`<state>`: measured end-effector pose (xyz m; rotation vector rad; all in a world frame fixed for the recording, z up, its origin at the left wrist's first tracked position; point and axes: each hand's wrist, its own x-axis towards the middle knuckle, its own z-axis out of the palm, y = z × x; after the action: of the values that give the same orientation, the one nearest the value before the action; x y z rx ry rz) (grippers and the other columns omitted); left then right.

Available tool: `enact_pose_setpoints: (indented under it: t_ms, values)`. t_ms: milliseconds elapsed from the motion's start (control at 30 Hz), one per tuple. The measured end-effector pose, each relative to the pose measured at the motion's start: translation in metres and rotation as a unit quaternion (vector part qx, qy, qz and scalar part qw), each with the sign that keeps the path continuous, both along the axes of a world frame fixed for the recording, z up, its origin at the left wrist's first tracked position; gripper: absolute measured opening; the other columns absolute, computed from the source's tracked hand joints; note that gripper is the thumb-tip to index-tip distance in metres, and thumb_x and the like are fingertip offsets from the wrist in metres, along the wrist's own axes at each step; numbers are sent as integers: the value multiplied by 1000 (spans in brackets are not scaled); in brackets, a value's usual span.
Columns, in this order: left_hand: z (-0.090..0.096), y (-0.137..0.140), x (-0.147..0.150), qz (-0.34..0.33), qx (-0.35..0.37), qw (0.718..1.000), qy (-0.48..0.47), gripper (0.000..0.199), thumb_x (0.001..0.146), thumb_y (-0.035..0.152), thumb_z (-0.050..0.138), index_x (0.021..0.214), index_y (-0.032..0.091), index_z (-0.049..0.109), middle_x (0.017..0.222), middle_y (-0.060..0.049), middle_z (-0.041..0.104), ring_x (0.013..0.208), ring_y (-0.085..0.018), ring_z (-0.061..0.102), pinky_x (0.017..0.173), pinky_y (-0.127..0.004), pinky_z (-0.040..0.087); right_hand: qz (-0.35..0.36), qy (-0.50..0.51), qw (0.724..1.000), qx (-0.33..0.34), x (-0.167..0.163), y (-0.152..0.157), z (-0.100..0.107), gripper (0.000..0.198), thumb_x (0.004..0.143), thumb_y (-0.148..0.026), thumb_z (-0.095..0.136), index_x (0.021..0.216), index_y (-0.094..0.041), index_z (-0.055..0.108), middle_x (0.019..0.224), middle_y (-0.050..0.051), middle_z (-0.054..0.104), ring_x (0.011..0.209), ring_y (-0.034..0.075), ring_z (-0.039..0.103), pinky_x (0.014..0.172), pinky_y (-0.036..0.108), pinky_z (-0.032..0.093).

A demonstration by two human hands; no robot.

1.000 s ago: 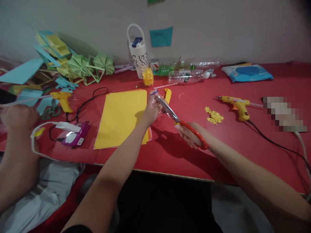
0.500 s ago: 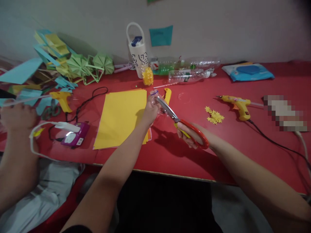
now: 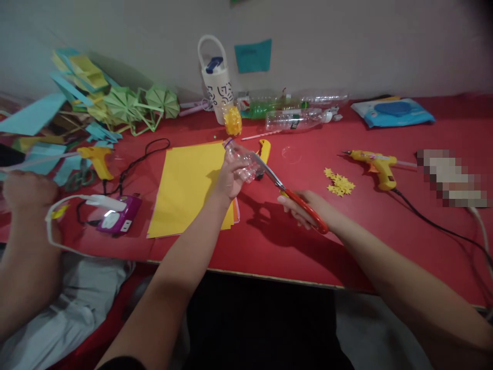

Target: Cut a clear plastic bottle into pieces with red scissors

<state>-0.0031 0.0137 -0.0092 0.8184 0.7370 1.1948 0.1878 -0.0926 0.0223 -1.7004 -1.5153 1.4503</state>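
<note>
My left hand [image 3: 229, 180] is closed around a clear plastic bottle piece [image 3: 246, 167] with a purple ring at its neck. In my right hand [image 3: 304, 208] is a pair of scissors [image 3: 304, 205] with red and yellow handles. The scissor blades point up and left and reach the right side of the bottle piece; whether they bite into it I cannot tell. Beneath my left forearm lies a stack of yellow paper [image 3: 185, 185]. Just behind the bottle piece rests a yellow cutter knife [image 3: 264, 150].
Small yellow stars [image 3: 339, 182] and a yellow glue gun [image 3: 375, 167] lie to the right, its cord trailing. Plastic bottles [image 3: 295, 119], a white tumbler [image 3: 216, 92] and a wipes pack [image 3: 395, 113] line the wall. Left are a purple power strip [image 3: 119, 216] and another person's hand [image 3: 29, 190].
The bottle piece has turned, its neck now tipping further left. My left hand has shifted slightly left and down. The scissors have rotated, so their handles appear narrower.
</note>
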Motion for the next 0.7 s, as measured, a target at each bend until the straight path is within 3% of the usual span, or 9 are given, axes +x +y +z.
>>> enact_pose_setpoints:
  t_ms: [167, 333, 500, 700]
  values:
    - [9, -5, -3, -49, 13, 998, -36, 68, 56, 16, 63, 123, 28, 56, 105, -5, 72, 116, -29, 65, 99, -48, 53, 6, 10, 1000, -1, -2, -1, 3, 54, 76, -71, 67, 62, -24, 45, 37, -8, 41, 31, 9, 41, 39, 26, 39]
    - [10, -4, -4, -58, -1, 998, -35, 53, 65, 33, 72, 116, 26, 60, 99, -5, 72, 112, -29, 66, 97, -45, 55, 7, -27, 1000, -2, -1, -2, 1, 52, 79, -70, 66, 65, -23, 46, 40, -7, 45, 33, 10, 45, 40, 27, 38]
    - [6, -2, -3, -57, -10, 998, -20, 56, 63, 16, 63, 118, 26, 59, 89, -1, 72, 101, -24, 70, 100, -46, 53, 16, -3, 1000, -4, -2, -3, -2, 52, 77, -69, 67, 64, -24, 45, 40, -7, 42, 34, 10, 43, 40, 27, 38]
    - [7, -1, -6, -56, -17, 997, -45, 58, 60, 16, 54, 116, 24, 60, 84, -2, 71, 95, -24, 70, 98, -46, 54, 15, -5, 1000, -5, -2, -3, -2, 54, 76, -72, 66, 64, -23, 46, 40, -7, 43, 34, 10, 43, 40, 26, 38]
